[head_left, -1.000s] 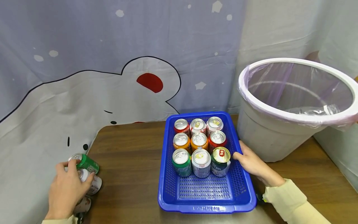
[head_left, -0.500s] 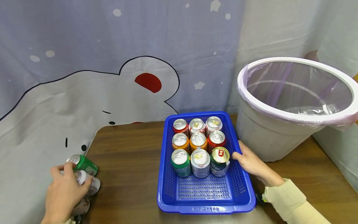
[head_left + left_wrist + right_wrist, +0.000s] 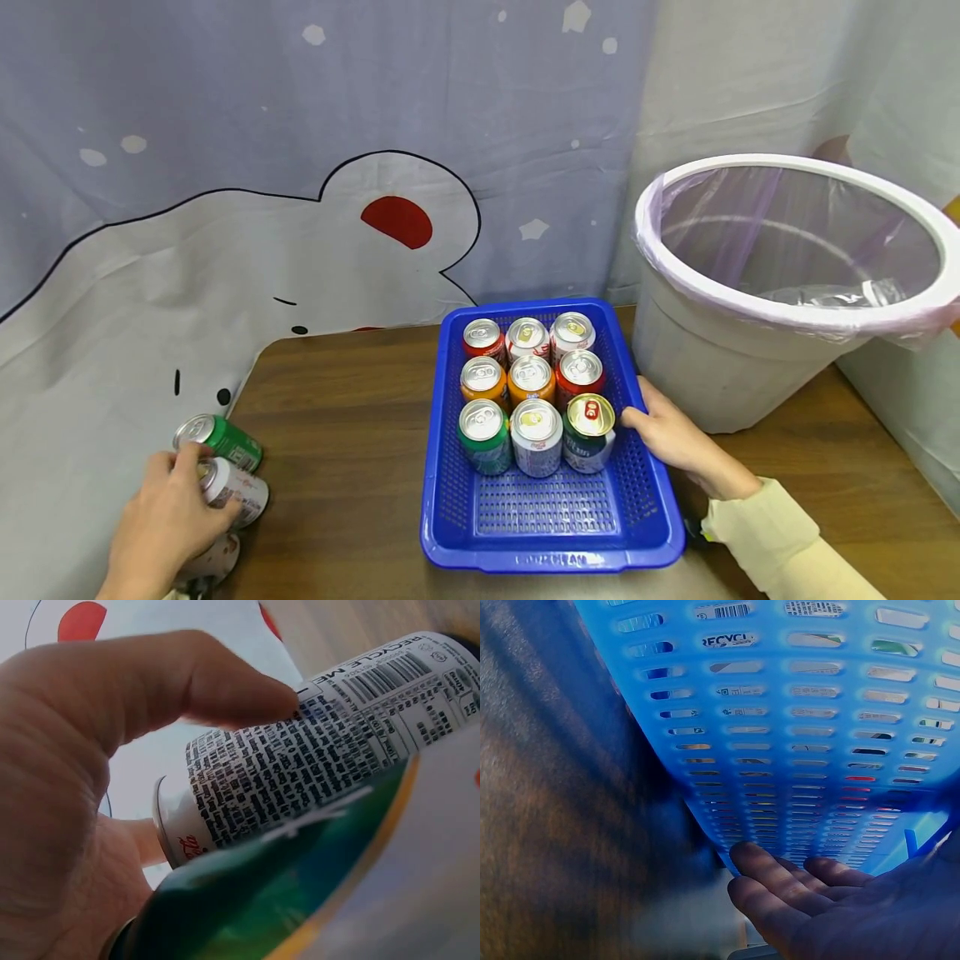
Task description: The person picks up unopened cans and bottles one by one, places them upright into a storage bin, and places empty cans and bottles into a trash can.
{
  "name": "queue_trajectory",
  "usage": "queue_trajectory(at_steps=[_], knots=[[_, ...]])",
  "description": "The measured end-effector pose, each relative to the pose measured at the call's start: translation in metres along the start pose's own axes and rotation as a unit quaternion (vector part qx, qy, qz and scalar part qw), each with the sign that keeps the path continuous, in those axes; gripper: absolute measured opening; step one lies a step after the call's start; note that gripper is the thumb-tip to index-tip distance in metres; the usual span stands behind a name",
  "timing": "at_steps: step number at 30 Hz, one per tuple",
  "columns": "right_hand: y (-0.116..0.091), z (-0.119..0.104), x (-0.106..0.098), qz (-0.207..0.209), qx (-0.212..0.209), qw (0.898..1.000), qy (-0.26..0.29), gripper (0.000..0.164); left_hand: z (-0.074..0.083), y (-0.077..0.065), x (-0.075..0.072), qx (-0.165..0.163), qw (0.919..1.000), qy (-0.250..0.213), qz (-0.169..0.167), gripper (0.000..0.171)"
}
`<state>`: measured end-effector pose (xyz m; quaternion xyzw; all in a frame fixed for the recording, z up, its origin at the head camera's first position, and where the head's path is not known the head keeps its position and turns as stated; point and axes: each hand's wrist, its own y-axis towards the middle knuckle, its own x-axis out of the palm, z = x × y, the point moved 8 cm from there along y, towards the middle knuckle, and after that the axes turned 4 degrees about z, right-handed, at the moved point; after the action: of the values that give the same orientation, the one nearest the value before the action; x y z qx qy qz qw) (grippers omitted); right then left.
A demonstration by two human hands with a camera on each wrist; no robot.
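Observation:
In the head view my left hand (image 3: 161, 517) is at the far left, around the top end of a white soda can (image 3: 243, 493) lying on its side. Thumb and forefinger straddle this can; the left wrist view has the thumb (image 3: 240, 694) over its printed label. A green soda can (image 3: 236, 444) lies just beyond it. Nearer me another can (image 3: 213, 560) is partly hidden by the hand. My right hand (image 3: 671, 433) grips the right rim of a blue plastic basket (image 3: 551, 558), thumb on top, fingers (image 3: 769, 877) below. Upright soda cans (image 3: 537, 425) fill three rows in it.
A large white bin (image 3: 712, 358) with a clear purplish liner stands at the right, close to the basket. Wooden tabletop (image 3: 345, 467) lies between the basket and the cans at left. A patterned curtain (image 3: 225, 267) hangs along the back.
My left hand has shifted slightly down and left, uncovering more of the green and white cans. These cans stay about where they were. The right hand keeps its hold on the basket.

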<state>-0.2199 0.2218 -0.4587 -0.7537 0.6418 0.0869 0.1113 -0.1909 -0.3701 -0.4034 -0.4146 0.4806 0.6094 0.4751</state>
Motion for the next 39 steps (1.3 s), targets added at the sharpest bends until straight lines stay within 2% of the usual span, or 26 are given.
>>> queue_trajectory(at_steps=[11,18,25,29,34,39], knots=[[-0.001,0.0,0.0,-0.002,0.01,1.0,0.007,0.054,0.003,0.003,-0.002,0.016,0.9996,0.016,-0.017,0.078],[-0.001,-0.002,-0.002,0.003,0.004,1.0,-0.005,0.054,0.021,-0.004,-0.008,0.053,0.9977,0.02,0.037,0.08],[-0.001,-0.001,-0.001,0.006,0.005,1.0,-0.005,0.053,0.035,-0.011,-0.01,0.064,0.9961,0.016,0.058,0.077],[-0.001,-0.001,-0.001,0.007,-0.001,1.0,-0.01,0.053,0.051,-0.018,-0.019,0.086,0.9915,0.002,0.098,0.073],[-0.001,-0.002,-0.001,0.007,-0.007,1.0,-0.015,0.054,0.077,-0.024,-0.034,0.115,0.9846,-0.014,0.131,0.07],[-0.001,-0.001,0.0,0.003,-0.003,1.0,-0.008,0.054,0.105,-0.029,-0.049,0.156,0.9738,-0.027,0.163,0.07]])
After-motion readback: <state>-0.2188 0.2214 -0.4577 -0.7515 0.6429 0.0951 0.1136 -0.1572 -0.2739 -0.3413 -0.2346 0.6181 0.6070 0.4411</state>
